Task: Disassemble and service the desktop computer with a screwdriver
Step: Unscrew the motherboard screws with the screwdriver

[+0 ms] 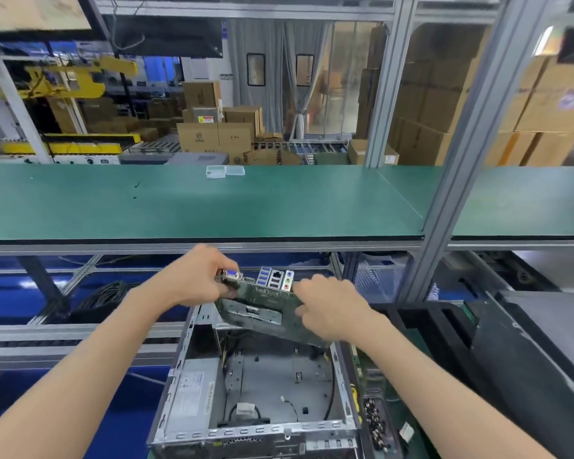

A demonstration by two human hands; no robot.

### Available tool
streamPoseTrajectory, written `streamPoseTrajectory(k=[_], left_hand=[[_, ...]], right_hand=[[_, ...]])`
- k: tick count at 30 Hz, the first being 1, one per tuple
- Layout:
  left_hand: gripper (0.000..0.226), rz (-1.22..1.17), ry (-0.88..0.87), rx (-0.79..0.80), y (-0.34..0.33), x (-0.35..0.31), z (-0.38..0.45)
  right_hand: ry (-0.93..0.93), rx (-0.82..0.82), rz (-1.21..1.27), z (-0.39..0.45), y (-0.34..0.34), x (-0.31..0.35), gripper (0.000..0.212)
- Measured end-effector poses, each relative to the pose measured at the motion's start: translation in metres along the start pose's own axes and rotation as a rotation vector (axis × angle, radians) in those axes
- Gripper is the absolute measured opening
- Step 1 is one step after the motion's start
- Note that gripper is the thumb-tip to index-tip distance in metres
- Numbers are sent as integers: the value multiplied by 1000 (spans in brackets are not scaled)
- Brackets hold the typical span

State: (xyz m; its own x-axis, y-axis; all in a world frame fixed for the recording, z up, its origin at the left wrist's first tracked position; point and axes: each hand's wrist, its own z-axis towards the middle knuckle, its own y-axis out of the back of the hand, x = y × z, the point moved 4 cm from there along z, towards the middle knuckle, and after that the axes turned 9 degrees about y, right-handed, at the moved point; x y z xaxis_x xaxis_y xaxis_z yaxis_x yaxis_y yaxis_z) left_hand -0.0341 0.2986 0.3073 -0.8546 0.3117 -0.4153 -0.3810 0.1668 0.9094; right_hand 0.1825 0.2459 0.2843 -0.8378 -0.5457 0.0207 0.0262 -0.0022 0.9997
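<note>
motherboard [265,309] held above open case [256,385]

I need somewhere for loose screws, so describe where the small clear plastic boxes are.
Look at the long green bench top beyond the open computer case. Near its far edge, about midway along, sit two small clear plastic boxes side by side, the only see-through things there.

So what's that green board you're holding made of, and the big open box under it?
The board looks like stiff green circuit-board laminate with a matte face; its shiny silver and blue port blocks on the far edge look like metal and plastic. The left hand and right hand grip its ends. The open computer case looks like bare grey sheet metal, judging by its dull sheen, punched slots and folded rims.
</note>
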Motion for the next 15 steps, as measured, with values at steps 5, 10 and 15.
streamPoseTrajectory(k=[5,10,15], left_hand=[[18,-21,-111,-102,21,-35,13],[17,-76,-218,-179,18,-71,38],[30,-211,-287,-249,-16,-109,72]], right_hand=[[-68,-84,-81,-13,29,-22,14],[-196,-107,-135,-39,42,-50,16],[-357,-105,-90,-80,29,-86,19]])
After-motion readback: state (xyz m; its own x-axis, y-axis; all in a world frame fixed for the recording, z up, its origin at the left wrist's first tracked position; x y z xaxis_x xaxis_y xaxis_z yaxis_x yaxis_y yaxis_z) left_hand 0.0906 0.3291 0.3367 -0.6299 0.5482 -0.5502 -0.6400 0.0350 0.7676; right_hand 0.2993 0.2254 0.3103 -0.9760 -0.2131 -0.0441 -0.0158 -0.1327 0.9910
